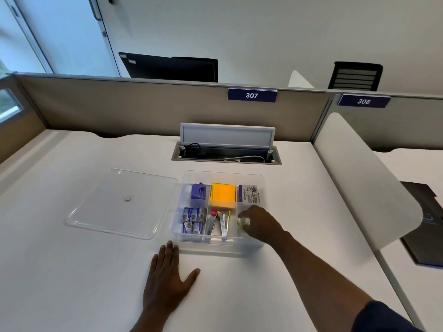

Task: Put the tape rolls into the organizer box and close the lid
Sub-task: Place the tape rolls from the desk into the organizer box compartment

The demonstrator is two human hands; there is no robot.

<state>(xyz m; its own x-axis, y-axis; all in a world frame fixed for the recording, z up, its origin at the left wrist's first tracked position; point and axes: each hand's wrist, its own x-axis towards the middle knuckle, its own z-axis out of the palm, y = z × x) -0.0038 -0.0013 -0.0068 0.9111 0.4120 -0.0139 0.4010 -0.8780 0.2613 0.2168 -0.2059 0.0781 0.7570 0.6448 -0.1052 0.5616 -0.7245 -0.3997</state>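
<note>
surface (72,271): white, plain
partition (134,109): beige, signs 307 (252,95) and 306 (363,101)
cable hatch (226,154): flap raised
wall (263,32): white
window (9,106): left, daylight
chair (355,76): black, behind partition

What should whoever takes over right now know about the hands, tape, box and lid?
Left hand: flat on the desk, open, holding nothing.
Right hand: inside the box's front right compartment, fingers closed on something small and whitish, probably a tape roll; the hand hides most of it.
Lid: off, lying flat left of the box.
Left: release the roll, check for other rolls, put the lid on.
</note>
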